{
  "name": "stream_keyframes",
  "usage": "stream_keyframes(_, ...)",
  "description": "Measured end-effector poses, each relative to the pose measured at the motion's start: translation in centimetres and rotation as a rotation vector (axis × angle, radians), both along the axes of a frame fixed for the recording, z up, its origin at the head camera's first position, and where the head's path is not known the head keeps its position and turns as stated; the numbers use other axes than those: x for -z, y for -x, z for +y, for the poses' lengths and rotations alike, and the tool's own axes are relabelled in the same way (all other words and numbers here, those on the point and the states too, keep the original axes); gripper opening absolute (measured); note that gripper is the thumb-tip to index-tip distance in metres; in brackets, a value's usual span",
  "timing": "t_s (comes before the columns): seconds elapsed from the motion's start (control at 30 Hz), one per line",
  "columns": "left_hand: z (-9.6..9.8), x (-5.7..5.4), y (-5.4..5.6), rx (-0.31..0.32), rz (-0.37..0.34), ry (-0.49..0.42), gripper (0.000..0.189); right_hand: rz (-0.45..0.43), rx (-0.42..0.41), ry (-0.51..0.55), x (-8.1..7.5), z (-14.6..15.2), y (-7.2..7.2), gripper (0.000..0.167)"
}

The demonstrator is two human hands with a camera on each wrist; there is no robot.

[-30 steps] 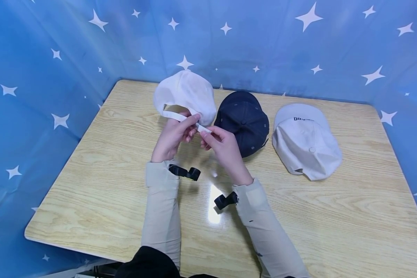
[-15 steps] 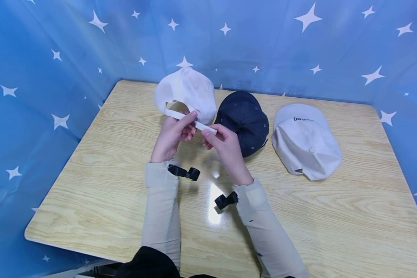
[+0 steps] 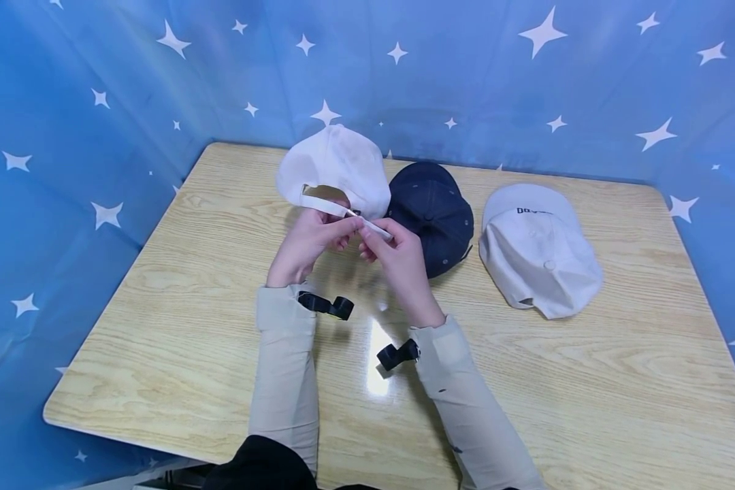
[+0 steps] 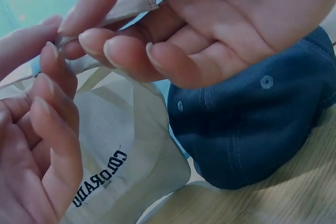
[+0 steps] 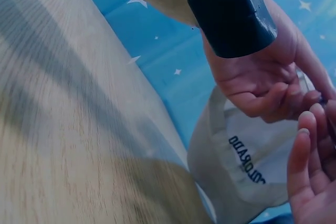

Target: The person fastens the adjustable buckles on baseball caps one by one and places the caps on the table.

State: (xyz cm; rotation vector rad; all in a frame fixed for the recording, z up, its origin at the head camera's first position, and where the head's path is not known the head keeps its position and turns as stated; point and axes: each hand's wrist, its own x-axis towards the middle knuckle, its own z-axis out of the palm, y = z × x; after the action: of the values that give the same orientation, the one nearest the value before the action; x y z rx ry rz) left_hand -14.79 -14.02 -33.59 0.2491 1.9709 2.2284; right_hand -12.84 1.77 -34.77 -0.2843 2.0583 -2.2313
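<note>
A white baseball cap (image 3: 337, 160) is held up with its back opening towards me at the far left of the table. My left hand (image 3: 303, 243) pinches its back strap (image 3: 323, 204) near the small dark buckle, thumb on top. The free end of the strap (image 4: 131, 8) sits between the thumb and fingers of my right hand (image 3: 401, 262). Fingertips of both hands meet at the strap. In the left wrist view, dark COLORADO lettering (image 4: 102, 174) shows on the cap below the fingers. The buckle itself is mostly hidden by fingertips.
Right beside the white cap lies a navy cap (image 3: 429, 218), brim to the back. An off-white cap (image 3: 542, 255) with dark lettering lies further right. A blue starred curtain (image 3: 465, 75) hangs behind the wooden table (image 3: 588, 381).
The white cap has shifted a little to the right with my left hand. My left thumb has moved along the strap, so its tip now meets my right fingers.
</note>
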Motion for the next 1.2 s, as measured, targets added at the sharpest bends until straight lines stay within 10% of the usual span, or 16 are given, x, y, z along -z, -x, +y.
stream_keyframes(0.33, -0.3, 0.7, 0.4, -0.068, 0.018, -0.003, 0.028, -0.002, 0.004, 0.019, 2.0, 0.0, 0.9, 0.028)
stream_keyframes(1.2, -0.6, 1.5, 0.7, -0.097, 0.043, -0.019, 0.026, -0.006, -0.021, 0.024, -0.2, 0.0, -0.1, 0.018)
